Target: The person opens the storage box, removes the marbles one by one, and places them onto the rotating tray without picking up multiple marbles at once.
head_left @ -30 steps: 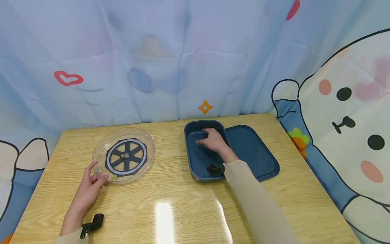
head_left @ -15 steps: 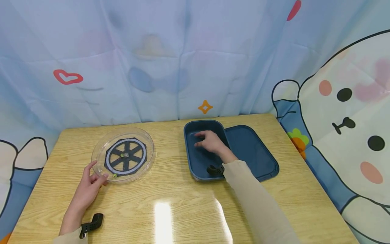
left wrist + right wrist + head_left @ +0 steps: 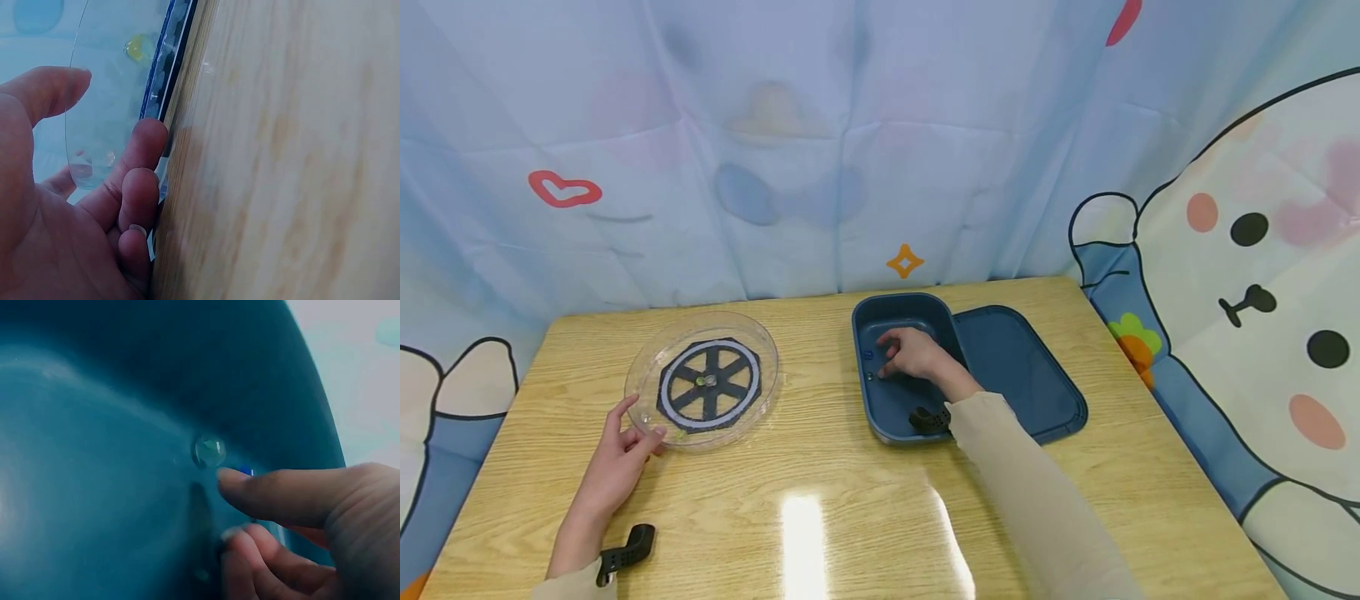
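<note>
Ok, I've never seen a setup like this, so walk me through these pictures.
There is no machine here, just a person's two bare hands. The wide picture comes from a camera worn on the head, looking forward and down. The two close-ups come from cameras worn on the wrists, one for each hand.

On the table are a clear dish with a dark spoked pattern, a blue box and, beside it, what looks like its lid.

The left hand holds the dish by its rim. The right hand is inside the box, near a clear marble; I can't see anything held between its thumb and fingers.
</note>
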Available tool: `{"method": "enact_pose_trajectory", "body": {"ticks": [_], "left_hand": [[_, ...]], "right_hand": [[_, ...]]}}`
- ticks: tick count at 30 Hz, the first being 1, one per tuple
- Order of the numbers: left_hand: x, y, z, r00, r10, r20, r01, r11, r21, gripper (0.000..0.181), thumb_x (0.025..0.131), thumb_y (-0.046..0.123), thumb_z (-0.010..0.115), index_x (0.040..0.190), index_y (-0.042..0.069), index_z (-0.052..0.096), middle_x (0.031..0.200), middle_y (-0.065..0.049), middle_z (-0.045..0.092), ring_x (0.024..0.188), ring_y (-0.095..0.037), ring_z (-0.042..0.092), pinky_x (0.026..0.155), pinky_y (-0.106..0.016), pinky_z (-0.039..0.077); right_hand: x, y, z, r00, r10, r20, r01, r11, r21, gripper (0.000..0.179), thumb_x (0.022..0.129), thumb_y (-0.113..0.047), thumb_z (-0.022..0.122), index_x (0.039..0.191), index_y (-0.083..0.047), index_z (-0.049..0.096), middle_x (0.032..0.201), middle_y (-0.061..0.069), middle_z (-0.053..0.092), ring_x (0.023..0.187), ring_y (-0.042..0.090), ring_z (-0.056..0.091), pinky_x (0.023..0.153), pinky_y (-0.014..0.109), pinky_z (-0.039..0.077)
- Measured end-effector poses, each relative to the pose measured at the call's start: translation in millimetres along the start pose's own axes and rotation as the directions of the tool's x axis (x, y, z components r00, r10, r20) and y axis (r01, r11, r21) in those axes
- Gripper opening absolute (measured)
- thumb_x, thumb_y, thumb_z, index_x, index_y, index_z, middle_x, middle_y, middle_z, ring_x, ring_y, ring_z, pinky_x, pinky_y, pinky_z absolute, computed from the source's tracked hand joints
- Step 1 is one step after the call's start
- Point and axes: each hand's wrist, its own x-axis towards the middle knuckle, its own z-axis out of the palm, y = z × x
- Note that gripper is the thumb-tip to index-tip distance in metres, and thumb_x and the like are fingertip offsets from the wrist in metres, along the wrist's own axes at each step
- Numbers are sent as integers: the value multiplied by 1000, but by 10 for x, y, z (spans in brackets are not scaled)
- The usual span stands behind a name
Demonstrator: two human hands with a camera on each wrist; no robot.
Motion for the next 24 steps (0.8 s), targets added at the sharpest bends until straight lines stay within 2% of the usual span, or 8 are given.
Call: {"method": "enact_pose_trajectory", "body": {"ticks": [4, 9, 17, 24], "left_hand": [[-1, -2, -1, 1000, -6, -1, 6, 1000, 10, 77, 104, 29, 54, 158, 8, 4, 84, -7, 62, 60, -13, 37, 62, -30, 31], [-1, -4, 1, 1000, -1, -1, 1, 1000, 6, 76, 105, 28, 54, 158, 8, 4, 82, -5, 61, 58, -13, 37, 60, -31, 31], [0, -2, -1, 1000, 4, 0, -4, 1000, 5, 76, 105, 29, 53, 158, 8, 4, 82, -6, 61, 58, -13, 36, 60, -31, 31], [-1, -23, -5, 1000, -11, 4, 11, 1000, 23, 77, 105, 31, 53, 159, 9, 3, 83, -7, 62, 59, -14, 37, 61, -32, 30]], "right_hand": [[36, -8, 35, 999, -30, 24, 31, 999, -34, 54, 79, -16, 85, 128, -8, 64, 91, 4, 61, 78, 20, 56, 75, 35, 44], [68, -16, 78, 998, -60, 35, 62, 996, -61, 46, 83, -20, 83, 124, -9, 67, 86, 1, 64, 75, 17, 57, 73, 32, 44], [72, -51, 94, 994, -80, 74, 84, 995, -51, 34, 88, -13, 77, 121, -7, 69, 80, 0, 66, 74, 16, 59, 71, 30, 44], [93, -35, 93, 990, -107, 95, 112, 993, -45, 31, 90, -13, 74, 121, -8, 69, 81, -2, 68, 75, 15, 60, 72, 30, 44]]}}
